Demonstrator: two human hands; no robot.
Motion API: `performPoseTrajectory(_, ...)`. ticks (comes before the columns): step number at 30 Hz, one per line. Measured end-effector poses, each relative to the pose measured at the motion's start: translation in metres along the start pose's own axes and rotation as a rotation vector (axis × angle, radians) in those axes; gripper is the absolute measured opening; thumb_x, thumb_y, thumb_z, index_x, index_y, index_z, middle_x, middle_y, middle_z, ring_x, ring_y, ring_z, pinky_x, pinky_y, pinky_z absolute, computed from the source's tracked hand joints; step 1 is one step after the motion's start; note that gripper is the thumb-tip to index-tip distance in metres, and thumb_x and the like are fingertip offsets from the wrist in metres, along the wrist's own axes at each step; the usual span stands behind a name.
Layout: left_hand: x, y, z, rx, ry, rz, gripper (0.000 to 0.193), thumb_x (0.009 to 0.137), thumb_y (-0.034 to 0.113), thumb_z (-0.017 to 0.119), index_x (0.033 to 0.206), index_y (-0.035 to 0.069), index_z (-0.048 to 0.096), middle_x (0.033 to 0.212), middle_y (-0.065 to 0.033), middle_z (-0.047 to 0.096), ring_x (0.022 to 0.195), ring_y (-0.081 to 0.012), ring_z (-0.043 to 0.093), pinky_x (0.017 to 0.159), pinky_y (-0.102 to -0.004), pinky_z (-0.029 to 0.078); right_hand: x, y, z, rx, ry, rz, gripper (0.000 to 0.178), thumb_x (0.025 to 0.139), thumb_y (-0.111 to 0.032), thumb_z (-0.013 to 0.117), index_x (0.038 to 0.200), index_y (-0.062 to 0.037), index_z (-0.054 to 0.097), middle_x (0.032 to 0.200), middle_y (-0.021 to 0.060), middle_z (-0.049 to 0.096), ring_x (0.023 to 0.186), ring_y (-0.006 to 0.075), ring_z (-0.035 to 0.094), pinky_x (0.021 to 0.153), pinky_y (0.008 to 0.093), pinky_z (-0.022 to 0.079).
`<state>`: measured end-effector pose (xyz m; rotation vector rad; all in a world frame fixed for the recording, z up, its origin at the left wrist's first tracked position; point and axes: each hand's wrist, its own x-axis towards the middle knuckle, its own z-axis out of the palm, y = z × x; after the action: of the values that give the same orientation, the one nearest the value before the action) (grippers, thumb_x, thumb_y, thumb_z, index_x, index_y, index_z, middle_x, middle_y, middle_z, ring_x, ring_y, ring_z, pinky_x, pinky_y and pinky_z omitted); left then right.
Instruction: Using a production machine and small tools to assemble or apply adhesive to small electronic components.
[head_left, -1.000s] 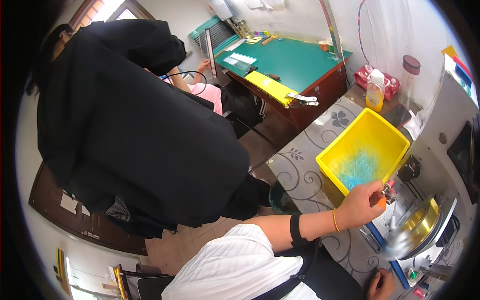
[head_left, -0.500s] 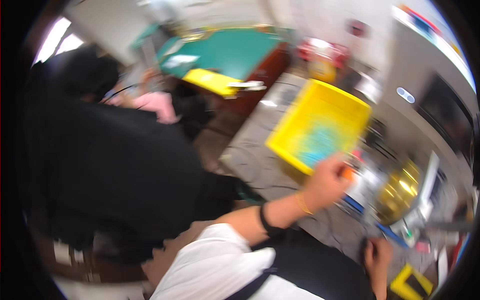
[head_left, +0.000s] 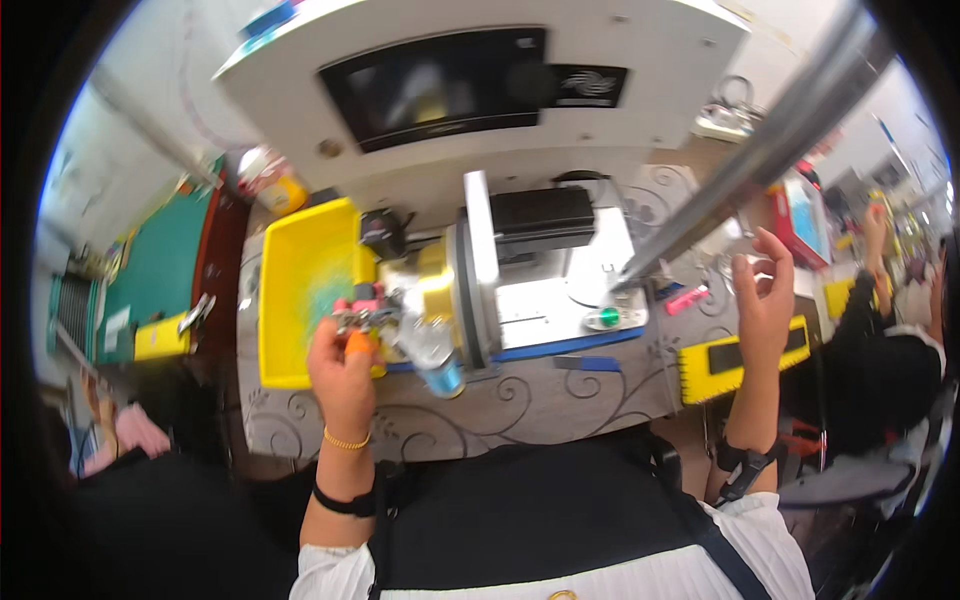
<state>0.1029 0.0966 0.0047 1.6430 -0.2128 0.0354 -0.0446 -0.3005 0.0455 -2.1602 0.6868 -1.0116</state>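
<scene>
My left hand [head_left: 343, 372] is closed, fingers and orange-tipped thumb bent together, beside a small metal fitting with pinkish-red parts [head_left: 362, 305]. What it grips, if anything, is blurred. The fitting sits at the left end of a machine with a brass-coloured drum [head_left: 435, 275] and a dark round plate. Just below the drum, a clear part with a blue end [head_left: 442, 375] points toward me. My right hand [head_left: 765, 290] is raised over the right side of the table, fingers curled but apart, with nothing visible in it.
Left of the machine stands a yellow bin [head_left: 268, 320] with bluish-green small pieces. A grey pole [head_left: 750, 150] slants across the right. On the patterned table [head_left: 530, 395] lie a blue flat piece [head_left: 590, 363] and a pink item [head_left: 686, 300]. Other people sit on both sides.
My view has swung right from the neighbour and yellow bin to face the machine. My right hand has risen from near the table edge. My left hand stays near the pinkish-red fitting.
</scene>
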Motion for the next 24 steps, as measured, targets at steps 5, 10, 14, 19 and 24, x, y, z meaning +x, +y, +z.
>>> performPoseTrajectory(5, -0.002, 0.015, 0.006, -0.071, -0.042, -0.120, 0.005, 0.087, 0.000, 0.054, 0.092, 0.001, 0.055, 0.080, -0.0022, 0.059, 0.067, -0.0096, 0.061, 0.060, -0.0231, 0.049, 0.018, 0.027, 0.007, -0.333, -0.059, -0.073, 0.038, 0.086, -0.028, 0.070, 0.112, 0.0002, 0.062, 0.079, 0.0029, 0.054, 0.068, 0.0107, 0.045, 0.061, 0.0270, 0.039)
performPoseTrajectory(10, -0.005, 0.017, -0.003, -0.173, -0.040, -0.247, 0.004, 0.092, 0.007, 0.054, 0.095, 0.004, 0.055, 0.092, -0.0069, 0.065, 0.086, -0.0161, 0.067, 0.068, -0.0235, 0.052, 0.033, 0.053, -0.003, 0.019, 0.006, -0.009, 0.035, 0.093, -0.029, 0.064, 0.109, 0.0023, 0.064, 0.082, 0.0042, 0.062, 0.070, 0.0114, 0.055, 0.065, 0.0258, 0.044)
performPoseTrajectory(14, -0.005, 0.017, -0.012, -0.365, -0.101, -0.351, 0.005, 0.096, 0.010, 0.053, 0.098, 0.006, 0.054, 0.102, -0.0126, 0.068, 0.096, -0.0203, 0.068, 0.074, -0.0255, 0.053, 0.028, 0.025, -0.053, 0.154, 0.158, -0.035, 0.038, 0.096, -0.030, 0.057, 0.113, 0.0040, 0.060, 0.100, 0.0085, 0.064, 0.089, 0.0154, 0.062, 0.076, 0.0261, 0.046)
performPoseTrajectory(19, -0.008, 0.016, -0.009, -0.353, -0.132, -0.290, 0.006, 0.095, 0.008, 0.055, 0.098, 0.004, 0.054, 0.102, -0.0107, 0.068, 0.098, -0.0180, 0.067, 0.076, -0.0253, 0.053, -0.004, -0.003, -0.067, 0.696, 0.102, 0.076, 0.042, 0.098, -0.029, 0.052, 0.123, 0.0051, 0.052, 0.111, 0.0129, 0.062, 0.100, 0.0218, 0.061, 0.089, 0.0332, 0.047)
performPoseTrajectory(24, -0.014, 0.004, -0.009, -0.266, -0.094, -0.115, 0.007, 0.090, 0.004, 0.060, 0.095, 0.001, 0.055, 0.098, -0.0092, 0.069, 0.090, -0.0136, 0.067, 0.077, -0.0249, 0.052, -0.029, -0.076, 0.006, 1.178, -0.296, 0.015, 0.052, 0.094, -0.030, 0.058, 0.129, 0.0046, 0.042, 0.119, 0.0156, 0.052, 0.106, 0.0289, 0.054, 0.087, 0.0381, 0.049)
